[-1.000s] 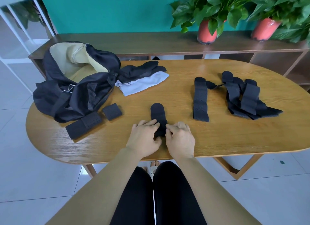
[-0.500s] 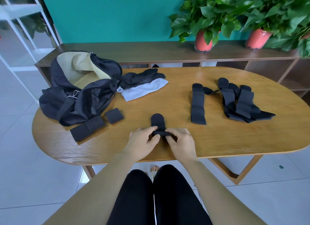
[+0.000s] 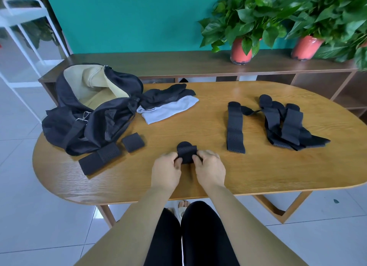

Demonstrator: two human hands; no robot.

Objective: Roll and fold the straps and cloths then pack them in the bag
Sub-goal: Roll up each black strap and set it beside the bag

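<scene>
The person sits at the table, and the left hand (image 3: 166, 171) and the right hand (image 3: 210, 169) are close together near the front edge, each with thumb and fingers curled and pinching one side of a short black strap (image 3: 186, 153). This strap is partly rolled between the two hands, and its round end lies flat on the wooden table (image 3: 198, 188) just behind the fingers. To the left of the hands there is a small square rolled strap (image 3: 132, 142), and beside it a longer folded strap (image 3: 100, 158), both just in front of the black bag (image 3: 95, 116). The bag lies open on the left end of the table and shows a yellowish lining. A black cloth (image 3: 166, 96) and a pale grey cloth (image 3: 168, 110) lie together, touching the right side of the bag. To the right of the hands one long strap (image 3: 235, 124) lies flat, and farther right is a loose heap of straps (image 3: 286, 122). Behind the table a low wooden shelf (image 3: 158, 64) carries two green plants in red pots (image 3: 241, 51) (image 3: 304, 48) against a teal wall.
</scene>
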